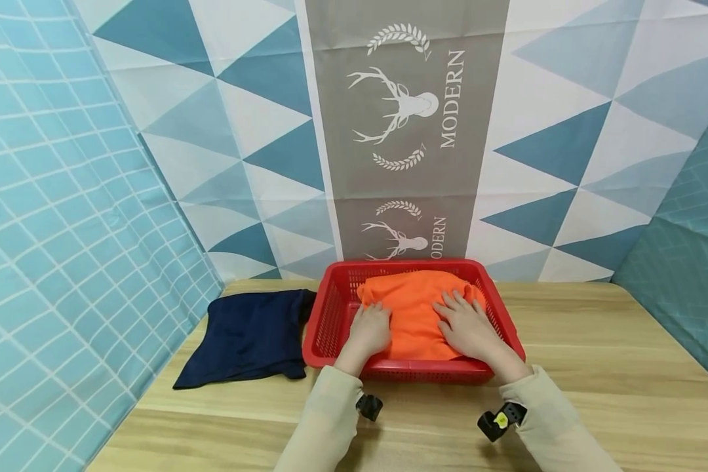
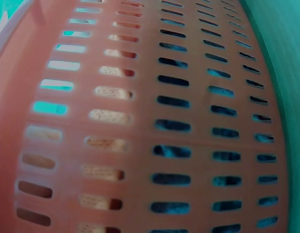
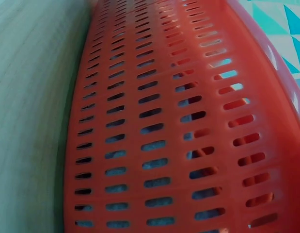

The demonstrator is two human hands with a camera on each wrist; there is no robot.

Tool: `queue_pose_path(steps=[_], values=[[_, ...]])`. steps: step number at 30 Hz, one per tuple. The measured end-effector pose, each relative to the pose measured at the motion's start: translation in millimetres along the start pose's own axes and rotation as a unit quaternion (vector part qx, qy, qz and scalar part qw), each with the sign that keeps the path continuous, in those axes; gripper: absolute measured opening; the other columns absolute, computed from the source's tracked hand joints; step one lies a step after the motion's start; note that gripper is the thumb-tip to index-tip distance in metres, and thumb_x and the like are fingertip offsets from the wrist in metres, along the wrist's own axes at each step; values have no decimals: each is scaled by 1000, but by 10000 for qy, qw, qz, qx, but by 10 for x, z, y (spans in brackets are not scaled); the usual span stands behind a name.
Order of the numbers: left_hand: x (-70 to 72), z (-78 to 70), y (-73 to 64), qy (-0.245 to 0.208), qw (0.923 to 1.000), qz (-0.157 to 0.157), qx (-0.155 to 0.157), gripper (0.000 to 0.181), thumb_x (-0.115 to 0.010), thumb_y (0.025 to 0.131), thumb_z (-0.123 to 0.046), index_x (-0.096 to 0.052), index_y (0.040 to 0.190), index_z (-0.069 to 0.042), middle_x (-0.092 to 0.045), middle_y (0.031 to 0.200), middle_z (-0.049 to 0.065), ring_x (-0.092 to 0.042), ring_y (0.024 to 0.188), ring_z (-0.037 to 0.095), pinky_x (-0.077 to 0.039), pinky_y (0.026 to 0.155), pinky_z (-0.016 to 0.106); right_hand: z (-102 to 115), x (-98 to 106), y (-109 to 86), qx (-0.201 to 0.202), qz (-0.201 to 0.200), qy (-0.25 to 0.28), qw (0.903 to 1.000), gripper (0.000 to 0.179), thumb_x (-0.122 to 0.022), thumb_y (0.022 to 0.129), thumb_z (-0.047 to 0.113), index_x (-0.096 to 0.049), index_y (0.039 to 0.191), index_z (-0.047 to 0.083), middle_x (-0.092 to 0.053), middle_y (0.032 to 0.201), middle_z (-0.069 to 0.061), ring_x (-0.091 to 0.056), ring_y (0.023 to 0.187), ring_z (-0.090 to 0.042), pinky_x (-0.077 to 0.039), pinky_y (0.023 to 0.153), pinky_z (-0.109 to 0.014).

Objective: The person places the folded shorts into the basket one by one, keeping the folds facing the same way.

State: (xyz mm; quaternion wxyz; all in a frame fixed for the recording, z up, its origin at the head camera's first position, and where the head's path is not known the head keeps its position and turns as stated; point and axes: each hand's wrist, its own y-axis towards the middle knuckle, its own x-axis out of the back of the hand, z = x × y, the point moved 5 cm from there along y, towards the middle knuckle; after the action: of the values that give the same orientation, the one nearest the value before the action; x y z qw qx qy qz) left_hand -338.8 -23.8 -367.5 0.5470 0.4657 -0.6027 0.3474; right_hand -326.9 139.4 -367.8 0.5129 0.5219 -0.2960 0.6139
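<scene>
A bright orange folded cloth (image 1: 415, 314) lies inside a red plastic basket (image 1: 506, 321), filling its middle and right side. My left hand (image 1: 370, 331) reaches over the front rim and rests on the cloth's left edge. On the cloth's right part lies my right hand (image 1: 469, 326), palm down with its fingers spread. Both wrist views look at the basket's slotted outer wall (image 2: 140, 131), and the hands are hidden there. Through the slots of the wall (image 3: 135, 141) in the right wrist view, dark and pale patches show.
A dark navy cloth (image 1: 250, 337) lies on the wooden table (image 1: 590, 367), left of the basket and close against it. Behind the table hangs a patterned curtain (image 1: 271, 105) with triangles and deer heads. A blue checked sheet (image 1: 53, 216) borders the left side.
</scene>
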Motion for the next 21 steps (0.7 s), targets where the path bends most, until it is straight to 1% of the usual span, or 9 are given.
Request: queue_pose_path(steps=[5,9,10,12,13,15,16,18,21], values=[[1,-5,-29,277,9996,26,-22,27,-47,90,-10,-60,113,-8,-56,122,9,-49,118,24,-27,106,43,26,-27,-6,6,358,-53,9993,48,-50,91,22,-44,134,4,-32,142,-23,-18,134,-42,-11,104,-64],[12,2,-43,225,9997,-25,29,19,-48,90,-11,-62,103,-8,-61,108,8,-54,109,24,-30,105,41,39,-30,-12,-3,448,-65,9990,47,-50,91,22,-44,134,5,-31,143,-22,-18,134,-42,-10,103,-64],[17,6,-42,207,9998,-58,44,17,-49,90,-11,-62,99,-8,-62,102,7,-56,104,24,-33,102,40,38,-30,-11,-12,459,-57,9989,47,-50,91,22,-44,134,5,-31,143,-22,-18,134,-42,-10,103,-64],[28,12,-37,71,9999,-103,103,13,-51,88,-11,-62,95,-9,-62,91,7,-58,90,23,-41,93,38,28,-22,-3,-42,432,-6,9991,47,-50,91,22,-45,134,5,-32,143,-22,-18,134,-41,-10,103,-64],[35,17,-32,-16,9998,-126,135,12,-52,88,-11,-62,94,-9,-62,88,6,-58,84,22,-45,86,36,21,-14,3,-64,404,40,9992,47,-50,91,22,-45,134,5,-32,142,-22,-18,134,-41,-10,103,-64],[47,30,-21,-264,9993,-155,202,12,-53,88,-11,-61,95,-8,-61,83,6,-55,72,19,-47,73,33,1,3,19,-122,335,180,9992,46,-50,91,23,-46,133,5,-33,142,-22,-18,134,-41,-9,103,-64],[50,39,-16,-420,9987,-148,238,12,-53,88,-11,-61,96,-8,-61,82,5,-53,68,18,-46,67,31,-10,13,24,-162,297,284,9990,46,-51,90,23,-47,132,5,-34,141,-22,-18,134,-41,-8,103,-64],[58,53,-16,-742,9967,-128,301,15,-52,88,-11,-61,99,-7,-61,84,5,-51,66,16,-46,63,30,-26,31,28,-213,214,492,9983,45,-51,90,22,-48,131,4,-35,141,-22,-18,134,-42,-7,103,-64],[76,73,-52,-1120,9929,-97,396,16,-51,89,-10,-61,100,-6,-62,89,7,-52,68,17,-47,65,31,-24,45,16,-226,109,736,9970,44,-52,90,21,-50,130,3,-37,139,-23,-19,133,-42,-6,102,-65]])
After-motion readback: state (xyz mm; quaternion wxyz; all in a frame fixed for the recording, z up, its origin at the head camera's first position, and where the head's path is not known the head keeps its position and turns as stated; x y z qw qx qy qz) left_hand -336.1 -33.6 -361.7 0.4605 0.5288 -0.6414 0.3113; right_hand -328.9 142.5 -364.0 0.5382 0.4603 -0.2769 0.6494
